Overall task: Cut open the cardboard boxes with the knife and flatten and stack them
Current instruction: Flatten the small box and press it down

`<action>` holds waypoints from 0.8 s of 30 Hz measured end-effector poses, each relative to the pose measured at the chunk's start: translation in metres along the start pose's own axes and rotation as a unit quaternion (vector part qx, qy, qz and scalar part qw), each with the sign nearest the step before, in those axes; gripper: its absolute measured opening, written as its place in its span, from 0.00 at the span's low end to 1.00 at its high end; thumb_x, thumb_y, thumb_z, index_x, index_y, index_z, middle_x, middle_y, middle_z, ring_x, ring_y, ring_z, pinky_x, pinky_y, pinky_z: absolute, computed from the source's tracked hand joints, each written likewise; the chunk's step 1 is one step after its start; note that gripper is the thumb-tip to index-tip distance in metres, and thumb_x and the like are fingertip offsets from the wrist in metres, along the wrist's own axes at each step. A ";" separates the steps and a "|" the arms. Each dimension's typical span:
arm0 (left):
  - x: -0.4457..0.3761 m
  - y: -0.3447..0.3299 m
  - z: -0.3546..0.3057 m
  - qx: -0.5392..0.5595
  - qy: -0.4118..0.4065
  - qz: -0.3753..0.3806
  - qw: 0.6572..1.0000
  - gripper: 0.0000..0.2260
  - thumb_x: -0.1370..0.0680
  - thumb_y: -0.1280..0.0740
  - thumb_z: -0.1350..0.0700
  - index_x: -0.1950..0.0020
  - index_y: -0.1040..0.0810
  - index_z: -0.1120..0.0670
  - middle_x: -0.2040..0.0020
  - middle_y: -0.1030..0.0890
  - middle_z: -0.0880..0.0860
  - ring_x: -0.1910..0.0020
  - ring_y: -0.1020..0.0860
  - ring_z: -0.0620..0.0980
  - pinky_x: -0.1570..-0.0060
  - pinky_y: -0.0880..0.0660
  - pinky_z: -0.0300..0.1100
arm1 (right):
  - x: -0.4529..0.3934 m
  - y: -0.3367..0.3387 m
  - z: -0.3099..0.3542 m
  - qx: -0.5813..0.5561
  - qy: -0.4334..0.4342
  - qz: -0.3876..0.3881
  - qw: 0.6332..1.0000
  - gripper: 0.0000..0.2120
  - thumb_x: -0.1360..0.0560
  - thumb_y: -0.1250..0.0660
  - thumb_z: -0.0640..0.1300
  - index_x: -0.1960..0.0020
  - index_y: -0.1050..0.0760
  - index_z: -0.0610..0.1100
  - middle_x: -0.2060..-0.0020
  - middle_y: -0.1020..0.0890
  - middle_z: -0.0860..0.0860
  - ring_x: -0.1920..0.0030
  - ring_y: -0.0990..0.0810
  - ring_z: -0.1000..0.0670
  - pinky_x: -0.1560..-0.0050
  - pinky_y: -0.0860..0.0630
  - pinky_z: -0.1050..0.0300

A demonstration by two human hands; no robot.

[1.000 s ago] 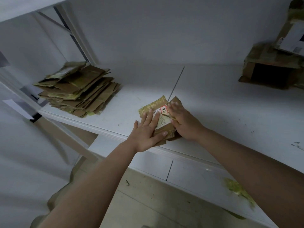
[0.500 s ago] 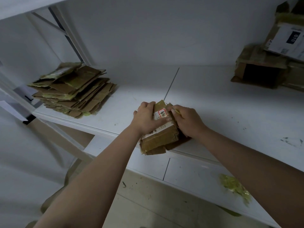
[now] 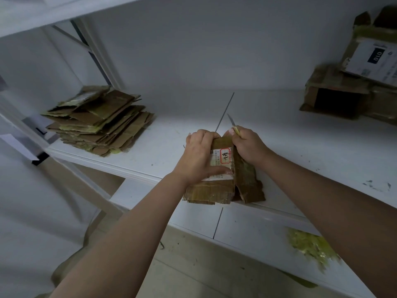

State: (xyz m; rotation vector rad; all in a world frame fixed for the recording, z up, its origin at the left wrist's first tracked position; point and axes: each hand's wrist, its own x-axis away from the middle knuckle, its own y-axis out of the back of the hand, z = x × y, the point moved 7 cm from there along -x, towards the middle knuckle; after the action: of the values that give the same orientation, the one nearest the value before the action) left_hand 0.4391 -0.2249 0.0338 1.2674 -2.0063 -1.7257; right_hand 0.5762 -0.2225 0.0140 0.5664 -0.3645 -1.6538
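Now your left hand [image 3: 198, 157] grips the box [image 3: 217, 181] at the surface [image 3: 300, 147] edge; your right hand [image 3: 247, 145] grips box and knife [image 3: 233, 123].

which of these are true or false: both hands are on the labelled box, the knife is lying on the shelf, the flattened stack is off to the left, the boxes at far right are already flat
1. Both hands hold the labelled box. True: the left hand and right hand grip it.
2. The knife lies on the shelf. False: the right hand holds it, blade pointing up and away.
3. The flattened stack sits to the left. True.
4. The boxes at far right are flat. False: they are not flattened, and one shows an open dark end.
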 end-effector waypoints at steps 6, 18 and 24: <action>0.002 0.001 -0.007 -0.033 -0.021 -0.003 0.999 0.37 0.36 0.23 0.41 0.34 0.31 0.56 0.42 0.29 0.55 0.42 0.34 0.50 0.35 0.36 0.54 | 0.000 0.003 0.003 0.052 0.020 0.022 0.998 0.14 0.18 0.48 0.45 0.48 0.26 0.41 0.52 0.20 0.44 0.49 0.24 0.44 0.42 0.29 0.42; 0.006 -0.018 0.018 -0.227 0.104 0.093 0.964 0.40 0.25 0.45 0.30 0.21 0.53 0.49 0.20 0.51 0.49 0.22 0.61 0.54 0.31 0.65 0.65 | 0.022 0.029 -0.005 0.019 0.031 -0.089 0.995 0.14 0.18 0.44 0.42 0.40 0.24 0.37 0.46 0.20 0.43 0.45 0.23 0.46 0.49 0.32 0.61; 0.013 -0.007 0.009 -0.151 0.114 -0.002 0.982 0.33 0.26 0.35 0.37 0.27 0.35 0.54 0.26 0.37 0.56 0.23 0.46 0.55 0.27 0.51 0.59 | 0.036 -0.020 -0.012 0.040 0.053 0.036 0.997 0.17 0.19 0.42 0.42 0.31 0.29 0.44 0.35 0.25 0.45 0.33 0.28 0.47 0.34 0.34 0.59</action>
State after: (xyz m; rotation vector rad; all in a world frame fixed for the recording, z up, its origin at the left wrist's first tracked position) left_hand 0.4282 -0.2274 0.0200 1.2971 -1.5495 -1.7158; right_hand 0.5636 -0.2533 -0.0124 0.6913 -0.3708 -1.5384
